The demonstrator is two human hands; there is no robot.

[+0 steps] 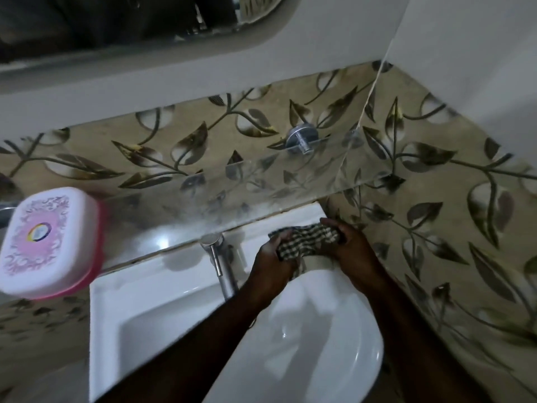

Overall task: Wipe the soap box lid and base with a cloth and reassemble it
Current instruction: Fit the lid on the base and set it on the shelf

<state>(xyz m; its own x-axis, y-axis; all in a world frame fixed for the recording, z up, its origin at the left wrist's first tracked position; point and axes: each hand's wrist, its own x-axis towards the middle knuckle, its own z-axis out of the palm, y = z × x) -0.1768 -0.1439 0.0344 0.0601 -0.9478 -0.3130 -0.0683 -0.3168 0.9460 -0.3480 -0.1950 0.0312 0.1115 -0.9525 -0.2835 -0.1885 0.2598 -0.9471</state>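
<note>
The soap box (pixel 49 242) stands closed on the glass shelf (pixel 180 210) at the left, its white lid with a pink pattern on top of a pink base. Far to its right, over the back right corner of the white sink (pixel 162 303), both hands hold a checked cloth (pixel 305 239). My left hand (pixel 273 263) grips the cloth's lower left part. My right hand (pixel 351 242) grips its upper right end. The cloth is bunched between them. Neither hand touches the soap box.
A chrome tap (pixel 220 266) rises from the sink's back edge just left of my left hand. A metal shelf bracket (pixel 300 138) sits on the leaf-patterned tiled wall. A mirror (pixel 116 21) hangs above. The tiled side wall is close on the right.
</note>
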